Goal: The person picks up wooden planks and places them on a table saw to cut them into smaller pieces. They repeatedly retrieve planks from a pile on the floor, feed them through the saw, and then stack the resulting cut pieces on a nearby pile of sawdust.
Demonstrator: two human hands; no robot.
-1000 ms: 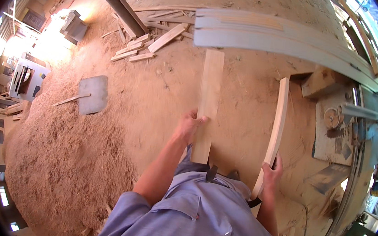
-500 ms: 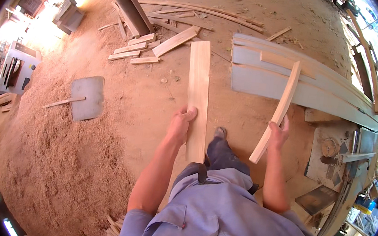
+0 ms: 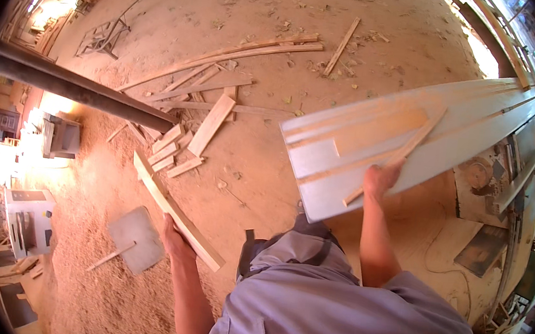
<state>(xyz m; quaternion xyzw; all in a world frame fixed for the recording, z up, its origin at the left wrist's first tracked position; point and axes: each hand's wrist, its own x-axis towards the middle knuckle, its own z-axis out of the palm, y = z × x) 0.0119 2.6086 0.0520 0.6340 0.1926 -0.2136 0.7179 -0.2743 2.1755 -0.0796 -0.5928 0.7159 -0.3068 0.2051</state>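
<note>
Plank (image 3: 179,215) slants across the lower left, gripped near its nearer end by the left hand (image 3: 176,241), fingers closed around its side; its far end points up toward the offcuts (image 3: 213,125). The right hand (image 3: 382,178) is clasped around a strip (image 3: 419,137), which tilts up to the right in front of the grey panel (image 3: 316,201); whether the two touch, I cannot tell. Another board (image 3: 375,134) lies flat on that panel. Just left of the left hand, a shovel (image 3: 138,235) rests beside the sawdust (image 3: 81,294). Farther out, the offcuts lie heaped on the dirt floor (image 3: 284,12) near the foot of a dark post (image 3: 80,87).
</note>
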